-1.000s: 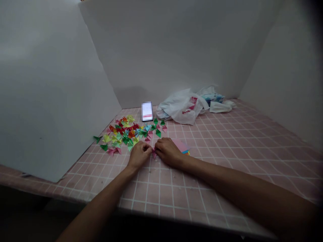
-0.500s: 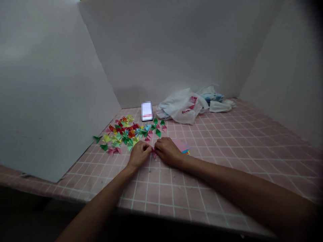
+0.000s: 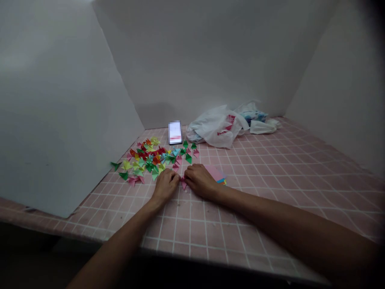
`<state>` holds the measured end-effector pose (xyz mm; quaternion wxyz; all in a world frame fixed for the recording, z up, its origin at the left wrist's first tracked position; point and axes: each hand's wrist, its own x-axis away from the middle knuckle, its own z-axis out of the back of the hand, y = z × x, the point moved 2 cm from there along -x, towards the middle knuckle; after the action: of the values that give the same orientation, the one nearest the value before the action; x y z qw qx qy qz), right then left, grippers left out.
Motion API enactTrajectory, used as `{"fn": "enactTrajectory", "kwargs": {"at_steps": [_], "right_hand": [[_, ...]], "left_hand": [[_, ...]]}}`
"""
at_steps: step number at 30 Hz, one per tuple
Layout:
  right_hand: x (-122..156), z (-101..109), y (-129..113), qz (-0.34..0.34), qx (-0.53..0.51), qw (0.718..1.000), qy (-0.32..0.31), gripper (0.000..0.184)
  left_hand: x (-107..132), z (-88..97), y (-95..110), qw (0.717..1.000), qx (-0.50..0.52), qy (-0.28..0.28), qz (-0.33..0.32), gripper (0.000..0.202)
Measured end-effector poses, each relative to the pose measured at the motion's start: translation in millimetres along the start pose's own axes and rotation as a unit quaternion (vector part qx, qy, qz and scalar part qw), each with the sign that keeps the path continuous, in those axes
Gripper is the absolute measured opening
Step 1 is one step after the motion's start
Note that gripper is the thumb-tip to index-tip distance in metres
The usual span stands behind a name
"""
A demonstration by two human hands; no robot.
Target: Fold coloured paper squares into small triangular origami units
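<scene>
Between my two hands is a small folded pink paper piece [image 3: 183, 184], its pointed end toward me. My left hand [image 3: 167, 183] pinches its left side with closed fingers. From the other side my right hand [image 3: 198, 179] grips it, fingers curled over and hiding most of the paper. Partly behind the right hand lies a stack of coloured paper sheets [image 3: 215, 173], pink on top with blue and yellow edges showing. To the left and beyond spreads a pile of folded paper cranes [image 3: 149, 165] in red, green, yellow, pink and pale blue.
A lit phone [image 3: 175, 133] stands upright behind the cranes. White plastic bags [image 3: 218, 126] with red print lie against the back wall. A pink checked cloth [image 3: 255, 168] covers the table, and a white panel [image 3: 66, 120] rises on the left.
Both hands stay in nearly the same place, still holding the pink paper. Its lower point shows slightly more clearly now.
</scene>
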<state>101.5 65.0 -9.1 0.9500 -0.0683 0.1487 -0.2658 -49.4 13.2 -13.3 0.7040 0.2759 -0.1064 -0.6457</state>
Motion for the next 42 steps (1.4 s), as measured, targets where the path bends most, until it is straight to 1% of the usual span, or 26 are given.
{"fn": "enactTrajectory", "kwargs": {"at_steps": [6, 13, 23, 30, 42], "right_hand": [[0, -2, 1, 0.003, -0.001, 1.0, 0.007, 0.016], [1, -4, 2, 0.005, -0.003, 1.0, 0.017, 0.016], [2, -5, 1, 0.008, -0.003, 1.0, 0.019, 0.016], [2, -4, 0, 0.005, -0.001, 1.0, 0.015, 0.016], [2, -4, 0, 0.002, 0.0, 1.0, 0.01, 0.015]], "left_hand": [[1, 0.1, 1, 1.0, 0.008, 0.001, 0.002, 0.027], [3, 1.6, 3, 1.0, -0.004, 0.01, 0.005, 0.03], [4, 2.9, 7, 1.0, 0.001, 0.015, -0.001, 0.022], [4, 2.4, 7, 1.0, 0.005, 0.015, 0.011, 0.022], [6, 5.3, 10, 0.999, 0.011, 0.033, 0.037, 0.021]]}}
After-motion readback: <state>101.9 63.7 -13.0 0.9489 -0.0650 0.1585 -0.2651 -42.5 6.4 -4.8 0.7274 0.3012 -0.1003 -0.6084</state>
